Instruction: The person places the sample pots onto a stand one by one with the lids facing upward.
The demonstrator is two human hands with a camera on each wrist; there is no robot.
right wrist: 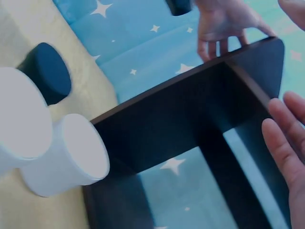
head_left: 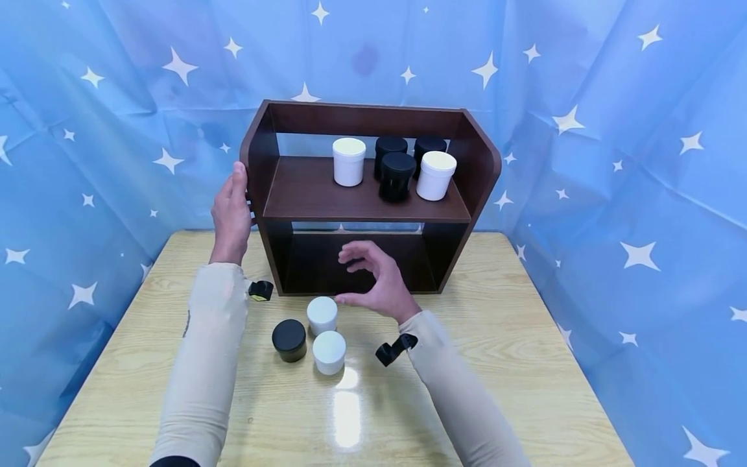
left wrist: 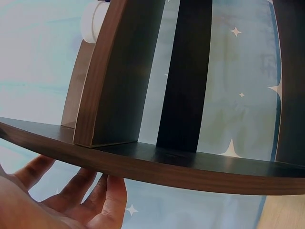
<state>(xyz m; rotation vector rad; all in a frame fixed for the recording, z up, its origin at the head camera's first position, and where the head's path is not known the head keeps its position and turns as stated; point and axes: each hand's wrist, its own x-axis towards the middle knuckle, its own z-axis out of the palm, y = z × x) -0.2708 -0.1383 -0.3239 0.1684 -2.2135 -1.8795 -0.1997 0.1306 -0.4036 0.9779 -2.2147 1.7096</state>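
Note:
A dark brown two-tier shelf stands at the back of the table. My left hand rests on the outside of its left side panel, fingers extended; the left wrist view shows the fingertips touching the wood. In front of the lower tier hovers my right hand, thumb and fingers spread apart with nothing between them. Just left of that thumb are a white jar and a second white jar on the table. Beside them sits a black jar.
On the upper tier are a white jar near the middle, another white jar at the right, and three black jars, the front black jar between them. A blue star-patterned curtain surrounds the wooden table.

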